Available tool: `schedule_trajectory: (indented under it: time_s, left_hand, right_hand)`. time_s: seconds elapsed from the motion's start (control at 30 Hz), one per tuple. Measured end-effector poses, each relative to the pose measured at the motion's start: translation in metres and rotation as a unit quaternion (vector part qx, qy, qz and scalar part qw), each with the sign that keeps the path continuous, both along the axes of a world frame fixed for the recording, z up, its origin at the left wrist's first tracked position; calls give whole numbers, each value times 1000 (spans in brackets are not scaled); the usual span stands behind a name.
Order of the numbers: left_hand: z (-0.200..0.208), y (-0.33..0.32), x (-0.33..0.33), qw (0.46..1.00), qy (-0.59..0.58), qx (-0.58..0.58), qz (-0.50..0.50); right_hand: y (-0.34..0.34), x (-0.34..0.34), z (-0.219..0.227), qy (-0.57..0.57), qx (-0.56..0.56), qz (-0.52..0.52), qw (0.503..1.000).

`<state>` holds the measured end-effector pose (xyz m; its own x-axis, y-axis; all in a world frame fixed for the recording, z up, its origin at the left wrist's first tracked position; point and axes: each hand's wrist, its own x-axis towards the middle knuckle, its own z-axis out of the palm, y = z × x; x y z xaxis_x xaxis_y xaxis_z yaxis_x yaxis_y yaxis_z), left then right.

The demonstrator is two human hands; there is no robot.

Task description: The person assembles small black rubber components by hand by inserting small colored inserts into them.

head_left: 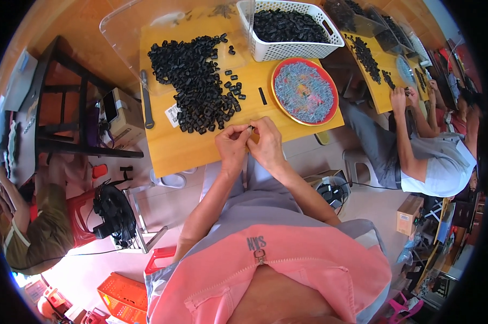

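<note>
One dark piece (252, 128), pinched by left hand (233, 148) and right hand (267, 143) near the red tray (335, 95), might slip, being so tiny.

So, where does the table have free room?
Bare table: between the black pile and the red bowl, around the black strip; also the near-left corner, beside the left hand. Crowded: under the pile and white basket.

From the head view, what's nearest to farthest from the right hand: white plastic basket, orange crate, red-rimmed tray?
1. Red-rimmed tray: ahead, rightward.
2. White plastic basket: beyond the tray.
3. Orange crate: floor, behind left.
</note>
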<state>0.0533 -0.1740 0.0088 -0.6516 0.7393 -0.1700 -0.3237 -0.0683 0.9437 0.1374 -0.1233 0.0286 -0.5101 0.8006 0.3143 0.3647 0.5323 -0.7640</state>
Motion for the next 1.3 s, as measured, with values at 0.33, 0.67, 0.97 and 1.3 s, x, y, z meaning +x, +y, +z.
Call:
schedule_trajectory:
  time_s: [0.33,0.67,0.97,1.3]
  left_hand:
    - [-8,0,-6,998,-39,-37,-32]
    - [-11,-3,-9,996,-65,-44,-36]
    - [-21,-2,-7,995,-47,-40,-71]
    - [-22,-6,-9,997,-37,-34,-64]
  right_hand:
    - [7,4,1,-57,54,33,996]
    - [38,3,13,-31,83,-9,996]
    - [198,-41,64,68,163,-94,980]
    - [164,15,23,35,125,-138,982]
